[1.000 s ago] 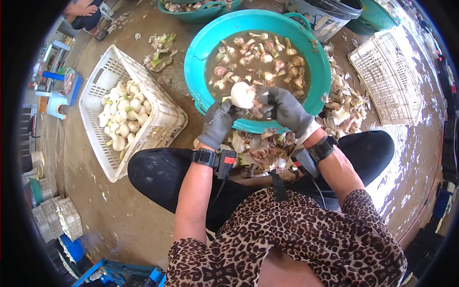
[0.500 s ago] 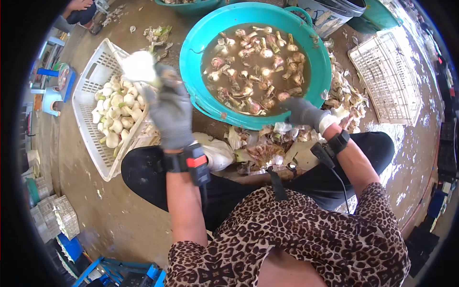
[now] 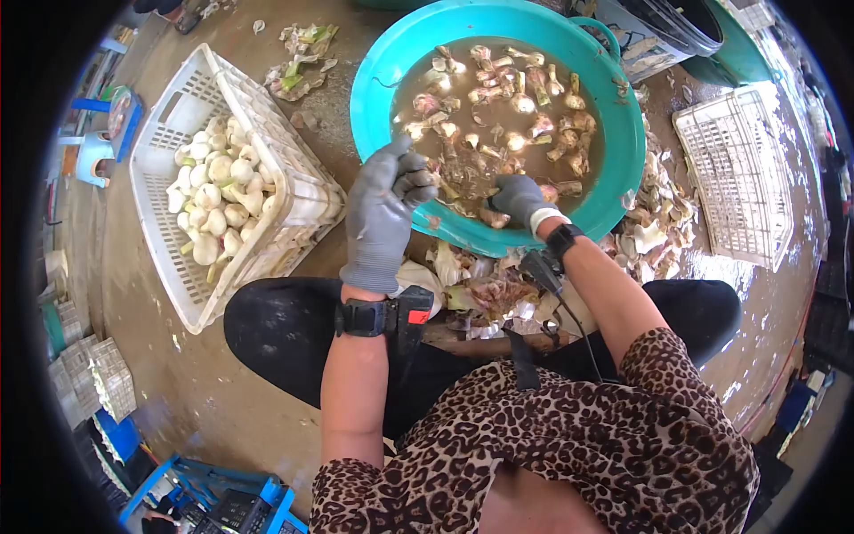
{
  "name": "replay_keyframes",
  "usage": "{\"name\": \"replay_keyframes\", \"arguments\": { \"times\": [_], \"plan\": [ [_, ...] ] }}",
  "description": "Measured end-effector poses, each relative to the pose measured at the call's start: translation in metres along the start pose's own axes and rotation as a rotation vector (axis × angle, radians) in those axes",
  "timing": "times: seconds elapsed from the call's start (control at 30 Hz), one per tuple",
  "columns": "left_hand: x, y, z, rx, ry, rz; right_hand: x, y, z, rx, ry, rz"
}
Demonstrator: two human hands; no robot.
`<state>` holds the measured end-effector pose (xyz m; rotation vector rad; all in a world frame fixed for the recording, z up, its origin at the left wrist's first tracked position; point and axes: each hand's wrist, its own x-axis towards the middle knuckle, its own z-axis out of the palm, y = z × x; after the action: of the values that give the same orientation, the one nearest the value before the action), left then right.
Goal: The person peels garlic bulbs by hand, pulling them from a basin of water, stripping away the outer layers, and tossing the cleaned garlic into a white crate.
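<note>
A teal basin (image 3: 363, 125) of muddy water holds many unpeeled garlic bulbs (image 3: 522, 103). My left hand (image 3: 384, 209), in a grey glove, is over the basin's near left rim, fingers apart and curved, with nothing in it. My right hand (image 3: 523, 198), also gloved, reaches down to the water at the near side of the basin, its fingers bent at a garlic bulb (image 3: 494, 216); the fingertips are partly hidden. To the left, a white crate (image 3: 163, 262) contains peeled white bulbs (image 3: 207, 197).
Garlic skins (image 3: 498, 298) lie between my legs, with more peelings (image 3: 656, 214) right of the basin. An overturned white crate (image 3: 737, 173) stands at the right. Buckets (image 3: 640, 40) are behind the basin. A blue stool (image 3: 93, 160) is at the far left.
My left hand has come right from the crate to the basin and no longer has the white bulb. My right hand has moved left and down to the water. The view has shifted slightly.
</note>
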<state>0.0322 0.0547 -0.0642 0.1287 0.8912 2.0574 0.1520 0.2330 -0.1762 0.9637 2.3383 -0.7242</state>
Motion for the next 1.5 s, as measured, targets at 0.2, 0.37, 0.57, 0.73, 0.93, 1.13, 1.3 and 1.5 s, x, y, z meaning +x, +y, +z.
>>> {"name": "replay_keyframes", "arguments": {
  "times": [0.2, 0.37, 0.57, 0.73, 0.93, 1.13, 1.3, 1.5],
  "plan": [
    [0.002, -0.056, 0.002, 1.078, -0.155, 0.252, -0.050, 0.006, -0.019, 1.056, -0.062, 0.082],
    [0.001, -0.081, -0.009, 1.247, -0.313, 0.354, -0.093, -0.016, -0.036, 1.567, -0.022, -0.086],
    [-0.005, -0.066, 0.001, 0.744, -0.333, 0.072, -0.109, -0.017, -0.050, 1.536, -0.007, -0.327],
    [-0.015, -0.061, 0.015, 0.341, -0.299, -0.141, -0.116, -0.020, -0.044, 1.364, 0.196, -0.371],
    [-0.001, -0.047, -0.002, -0.146, -0.117, -0.076, -0.109, 0.007, -0.003, 0.769, 0.298, -0.412],
    [-0.014, -0.040, 0.016, 0.283, -0.033, 0.055, -0.096, 0.017, -0.007, 1.262, 0.203, -0.530],
    [-0.013, -0.062, 0.019, 0.574, -0.207, 0.294, -0.120, -0.033, -0.062, 1.290, 0.056, -0.313],
    [-0.012, -0.074, 0.003, 0.976, -0.205, 0.462, -0.107, -0.038, -0.044, 1.303, 0.231, -0.225]
  ]
}}
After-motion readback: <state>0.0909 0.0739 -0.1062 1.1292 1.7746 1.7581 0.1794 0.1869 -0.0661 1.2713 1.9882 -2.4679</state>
